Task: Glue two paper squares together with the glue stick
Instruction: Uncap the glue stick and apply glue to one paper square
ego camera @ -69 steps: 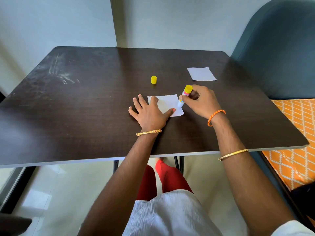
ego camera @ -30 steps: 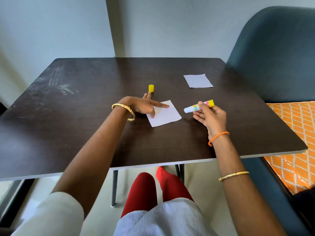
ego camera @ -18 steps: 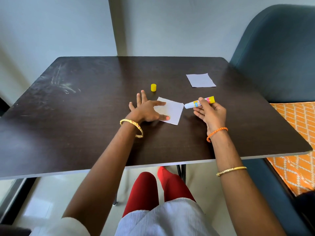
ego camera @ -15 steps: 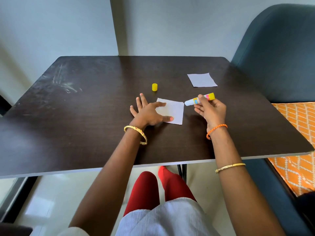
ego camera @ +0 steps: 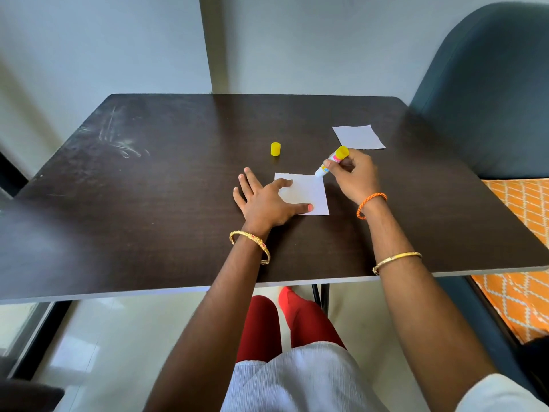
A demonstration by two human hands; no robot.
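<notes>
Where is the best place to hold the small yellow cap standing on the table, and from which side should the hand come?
Pinch the yellow cap by its round side wall, coming straight down from above. It stands upright and alone on the dark table, apart from the near paper square, so finger and thumb probably fit on opposite sides. The left hand is the closer one.

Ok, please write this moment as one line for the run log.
step: applying glue | left hand: flat on near paper square | right hand: holds glue stick, tip at far right corner | second paper square: apart | cap: off
</notes>
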